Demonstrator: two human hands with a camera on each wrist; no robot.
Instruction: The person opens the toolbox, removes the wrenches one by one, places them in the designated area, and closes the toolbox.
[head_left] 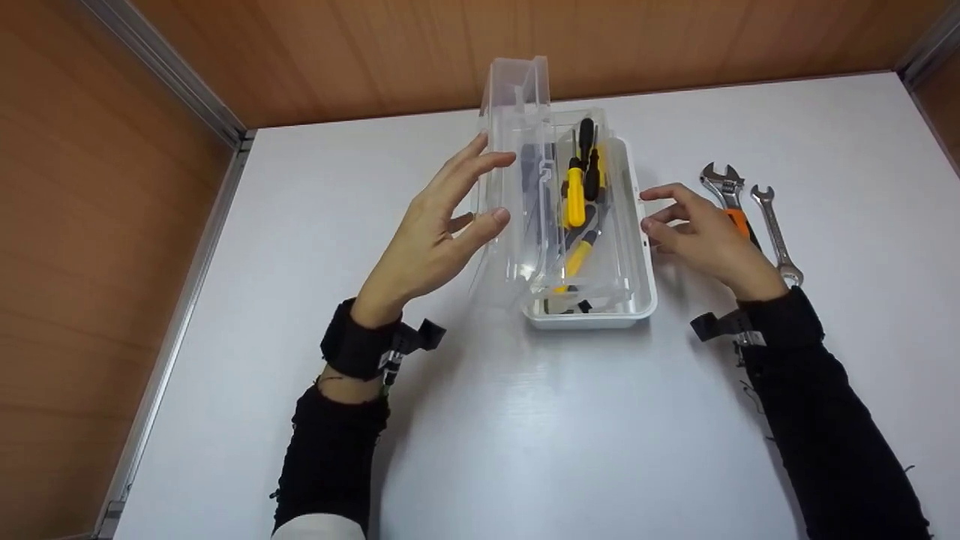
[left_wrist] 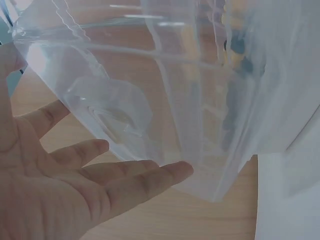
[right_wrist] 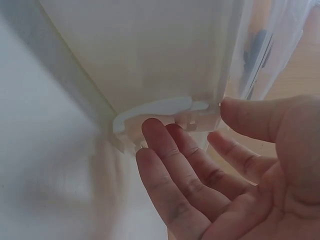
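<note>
Nearest, the left hand (head_left: 431, 232) lies with relaxed fingers against the raised clear lid (head_left: 517, 135) of the toolbox (head_left: 592, 315), and the right hand (head_left: 694, 232), fingers loose and holding nothing, sits by its latch (right_wrist: 160, 107). The box mid-counter stands open with screwdrivers (head_left: 576, 191) inside, while two wrenches (head_left: 750, 217) lie outside. The white counter (head_left: 525, 435) ends at wood-panelled walls (head_left: 337, 52).

Bare hands (head_left: 427, 240), frayed black knit sleeves (head_left: 832, 435), black wrist straps (head_left: 356, 349) with buckles
</note>
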